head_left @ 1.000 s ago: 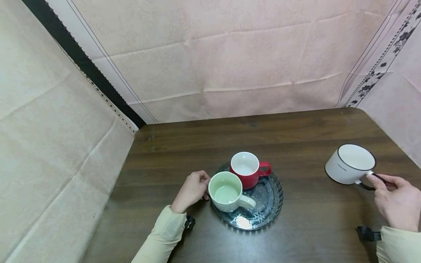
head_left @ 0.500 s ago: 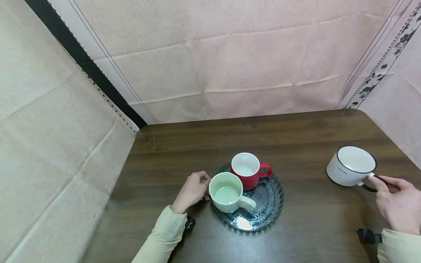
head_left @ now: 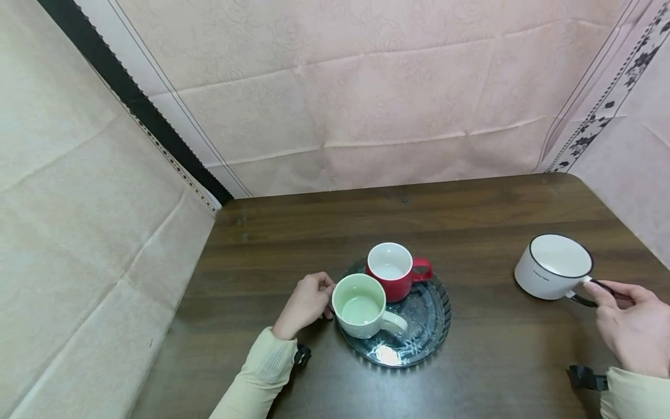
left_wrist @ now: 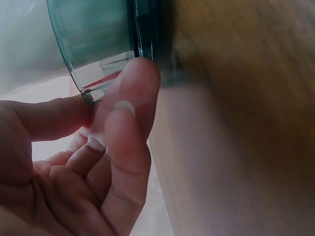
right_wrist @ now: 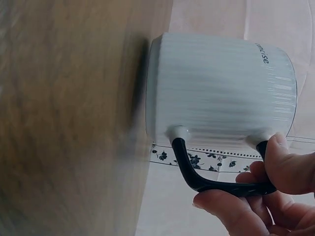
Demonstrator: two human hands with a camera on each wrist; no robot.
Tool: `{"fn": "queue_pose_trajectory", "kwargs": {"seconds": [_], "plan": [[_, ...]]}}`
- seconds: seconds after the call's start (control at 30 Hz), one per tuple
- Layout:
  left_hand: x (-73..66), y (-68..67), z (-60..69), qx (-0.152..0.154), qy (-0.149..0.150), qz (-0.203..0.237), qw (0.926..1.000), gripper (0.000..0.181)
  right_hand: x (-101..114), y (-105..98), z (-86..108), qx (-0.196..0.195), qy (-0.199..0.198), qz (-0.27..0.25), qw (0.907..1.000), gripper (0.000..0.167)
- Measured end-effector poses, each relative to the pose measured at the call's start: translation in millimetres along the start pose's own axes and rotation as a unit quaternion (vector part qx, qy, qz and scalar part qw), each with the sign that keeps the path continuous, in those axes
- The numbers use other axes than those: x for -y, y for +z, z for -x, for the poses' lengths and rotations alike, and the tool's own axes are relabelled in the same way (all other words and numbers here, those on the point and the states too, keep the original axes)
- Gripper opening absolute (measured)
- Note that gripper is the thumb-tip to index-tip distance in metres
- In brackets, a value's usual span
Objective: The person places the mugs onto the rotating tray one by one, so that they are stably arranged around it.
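Note:
A white enamel mug (head_left: pixel 546 273) with a black rim stands upright at the right in the head view. My right hand (head_left: pixel 630 326) grips its black handle (right_wrist: pixel 216 186) with thumb and fingers; whether the mug's base touches the table is hard to tell. Left of centre lies a round clear glass plate (head_left: pixel 419 337) with a scalloped edge. My left hand (head_left: pixel 310 302) pinches the plate's left rim, thumb above and fingers below in the left wrist view. On the plate are a pale green mug (head_left: pixel 361 326) and, behind it, a red mug (head_left: pixel 395 285) with a white inside.
Everything is on a brown wooden table (head_left: pixel 487 233). Pale patterned cloth (head_left: pixel 366 105) hangs along its back and both sides. Bare tabletop lies between the plate and the white mug.
The white mug and my right hand have shifted slightly, with the mug a little further left and nearer to me. My left hand and the plate stay in place.

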State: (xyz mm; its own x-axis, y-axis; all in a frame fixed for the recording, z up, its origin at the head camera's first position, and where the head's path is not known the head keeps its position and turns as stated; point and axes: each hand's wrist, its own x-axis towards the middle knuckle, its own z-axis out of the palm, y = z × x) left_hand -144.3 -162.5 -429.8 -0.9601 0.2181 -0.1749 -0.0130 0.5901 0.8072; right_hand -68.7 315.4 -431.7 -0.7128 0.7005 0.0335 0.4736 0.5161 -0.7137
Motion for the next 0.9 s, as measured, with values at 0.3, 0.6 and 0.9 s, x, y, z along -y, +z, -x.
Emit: {"fn": "queue_pose_trajectory", "kwargs": {"seconds": [0.3,0.6,0.9], "plan": [[-1.0,-0.7,0.6,-0.001,0.006,0.002,1.0,0.016,7.7,-2.5,8.2,-0.009,-0.011,0.012,0.9998,0.047],[-1.7,-1.1,0.5,-0.002,0.005,0.002,1.0,0.016,13.3,-5.0,16.7,-0.017,-0.023,-0.019,0.9994,0.048],[-1.0,-0.8,-0.4,-0.002,0.006,0.0,1.0,0.016,20.3,-7.2,23.9,-0.03,-0.039,-0.038,0.998,0.04]]}}
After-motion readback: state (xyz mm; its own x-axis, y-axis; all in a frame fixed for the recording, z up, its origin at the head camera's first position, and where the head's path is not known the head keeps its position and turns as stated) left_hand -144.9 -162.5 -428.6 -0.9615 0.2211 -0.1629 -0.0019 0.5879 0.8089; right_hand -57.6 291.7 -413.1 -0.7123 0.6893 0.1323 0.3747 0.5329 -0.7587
